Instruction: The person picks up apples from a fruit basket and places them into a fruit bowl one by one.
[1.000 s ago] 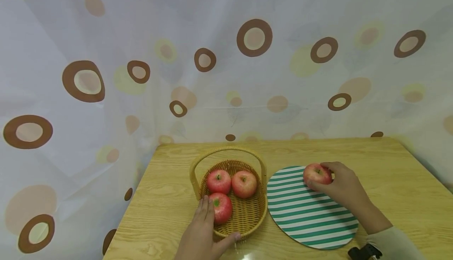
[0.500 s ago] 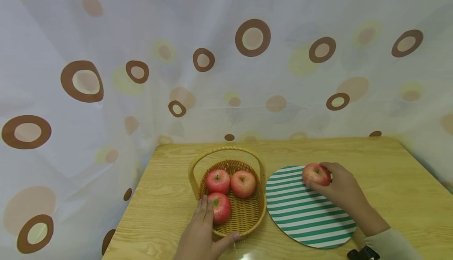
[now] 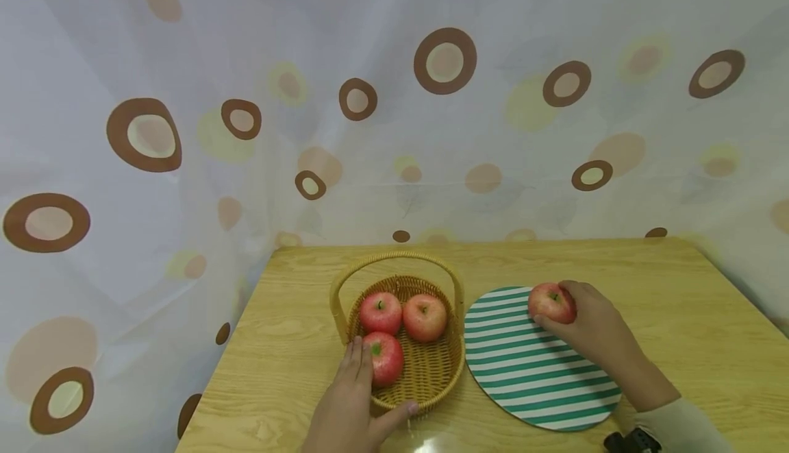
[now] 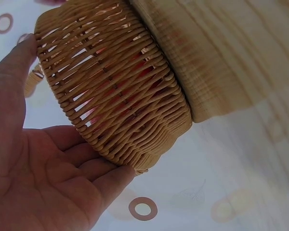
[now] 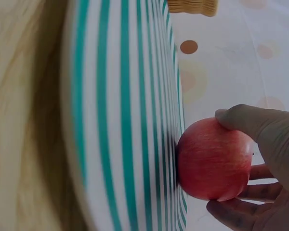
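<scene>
The right hand (image 3: 594, 323) grips a round red apple (image 3: 550, 302) at twelve o'clock on the green-and-white striped disc (image 3: 542, 377) — the left hand (image 3: 353, 398), straight-fingered, touches the tan wicker basket (image 3: 425, 374) at seven.

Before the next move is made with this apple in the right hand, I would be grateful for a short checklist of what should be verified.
1. Right hand grips the apple: ok. How firmly: cannot tell.
2. Apple's contact with the striped mat: cannot tell; it looks touching or very close.
3. Left hand touches the basket: ok, at its side.
4. Basket stands upright on the table: ok.
5. The three other apples lie inside the basket: ok.
6. Free room in the basket: ok, bare wicker shows at the near right.
</scene>
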`<state>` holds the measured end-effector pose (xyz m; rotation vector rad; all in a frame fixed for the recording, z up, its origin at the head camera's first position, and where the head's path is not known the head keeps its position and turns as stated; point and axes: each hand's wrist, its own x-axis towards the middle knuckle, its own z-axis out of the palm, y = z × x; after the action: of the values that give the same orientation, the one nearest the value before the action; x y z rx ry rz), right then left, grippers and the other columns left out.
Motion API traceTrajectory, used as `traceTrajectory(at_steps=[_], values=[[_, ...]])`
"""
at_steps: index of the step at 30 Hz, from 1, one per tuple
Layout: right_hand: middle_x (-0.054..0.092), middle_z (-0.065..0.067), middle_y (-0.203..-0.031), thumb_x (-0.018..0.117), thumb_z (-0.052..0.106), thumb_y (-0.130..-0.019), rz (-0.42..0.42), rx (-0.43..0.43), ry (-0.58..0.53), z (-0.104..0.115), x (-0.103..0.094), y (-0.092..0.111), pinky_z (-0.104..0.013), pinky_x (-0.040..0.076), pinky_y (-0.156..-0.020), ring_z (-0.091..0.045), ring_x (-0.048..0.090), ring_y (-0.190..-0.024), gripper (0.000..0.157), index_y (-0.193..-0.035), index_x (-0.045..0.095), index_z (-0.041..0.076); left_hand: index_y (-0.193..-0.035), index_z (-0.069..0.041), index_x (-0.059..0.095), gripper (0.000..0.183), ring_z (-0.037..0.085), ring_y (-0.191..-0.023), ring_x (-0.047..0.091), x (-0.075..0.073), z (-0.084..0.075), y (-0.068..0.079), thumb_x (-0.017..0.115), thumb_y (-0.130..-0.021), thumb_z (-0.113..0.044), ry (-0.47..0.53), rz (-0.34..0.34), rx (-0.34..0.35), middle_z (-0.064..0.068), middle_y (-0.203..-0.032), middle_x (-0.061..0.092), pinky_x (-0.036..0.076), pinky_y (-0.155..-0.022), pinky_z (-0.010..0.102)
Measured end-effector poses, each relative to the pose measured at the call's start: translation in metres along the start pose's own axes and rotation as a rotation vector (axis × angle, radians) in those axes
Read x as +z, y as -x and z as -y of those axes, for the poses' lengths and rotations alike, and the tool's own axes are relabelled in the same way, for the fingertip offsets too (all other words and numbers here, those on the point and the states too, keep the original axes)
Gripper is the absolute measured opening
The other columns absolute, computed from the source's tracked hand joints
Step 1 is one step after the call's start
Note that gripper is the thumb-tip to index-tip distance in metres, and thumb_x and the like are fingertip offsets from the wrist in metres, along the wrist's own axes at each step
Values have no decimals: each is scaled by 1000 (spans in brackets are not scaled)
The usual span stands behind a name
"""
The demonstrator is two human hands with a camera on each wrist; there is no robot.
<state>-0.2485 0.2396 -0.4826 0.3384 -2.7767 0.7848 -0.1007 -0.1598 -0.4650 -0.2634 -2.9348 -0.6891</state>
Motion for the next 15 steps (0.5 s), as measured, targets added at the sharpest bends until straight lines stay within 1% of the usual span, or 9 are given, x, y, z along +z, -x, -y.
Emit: traceTrajectory(at_steps=[6, 8, 11, 15], values=[[62, -35, -126, 89, 45, -86, 12, 5, -2, 3, -2, -2, -55, 60, -76, -42, 67, -98, 84, -138, 55, -12, -157, 13, 39, 117, 50, -152, 41, -1, -2, -1, 64, -90, -79, -8, 12, -5, 36, -165, 35, 49, -114, 60], [63, -35, -126, 89, 45, -85, -4, 5, 4, 6, -3, -1, -55, 60, -76, -43, 66, -98, 85, -138, 56, -12, -157, 13, 38, 117, 50, -152, 41, -1, -3, -2, 64, -90, -79, -9, 15, -4, 36, -165, 35, 49, -114, 60], [61, -34, -131, 89, 44, -85, -34, -9, 27, 13, -6, 1, -61, 59, -79, -48, 63, -107, 83, -139, 56, -10, -157, 13, 39, 116, 50, -152, 41, -2, -3, -1, 65, -90, -78, -8, 15, -4, 36, -165, 35, 49, -113, 60], [61, -31, -137, 89, 40, -83, -111, -80, 70, 30, -11, 4, -68, 59, -81, -53, 58, -118, 75, -136, 61, -5, -157, 13, 39, 116, 51, -152, 41, -3, -3, 0, 66, -90, -78, 1, 16, -10, 36, -164, 36, 50, -113, 60]])
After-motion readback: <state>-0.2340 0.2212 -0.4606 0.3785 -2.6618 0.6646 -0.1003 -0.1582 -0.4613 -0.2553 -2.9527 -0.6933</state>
